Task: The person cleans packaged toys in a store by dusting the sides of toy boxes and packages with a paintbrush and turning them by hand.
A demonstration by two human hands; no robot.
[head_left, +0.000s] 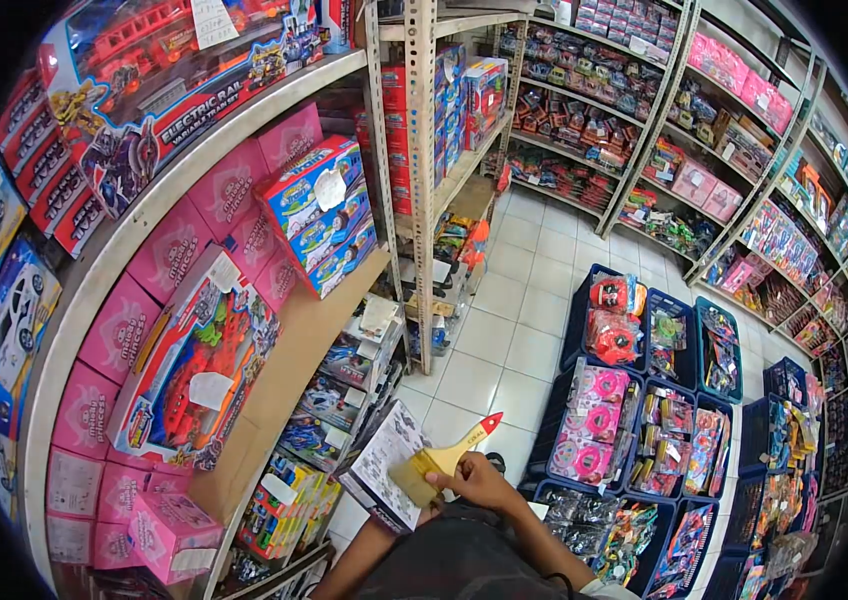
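A flat paintbrush (441,458) with a yellow handle and red tip is gripped in my right hand (476,482), its fingers closed round the handle. The bristles lie over the printed face of a white and black box (381,470), apparently touching it. That box is held tilted in front of my body. My left hand (430,513) supports it from below, with most of the fingers hidden behind the box and the right hand.
On the left, a metal shelf (194,130) bears pink boxes (169,250) and a boxed red toy set (199,370). Lower shelves hold small toy packs (289,510). Blue crates (544,450) of packaged toys stand on the white tiled floor (489,310). More loaded racks (634,170) line the back.
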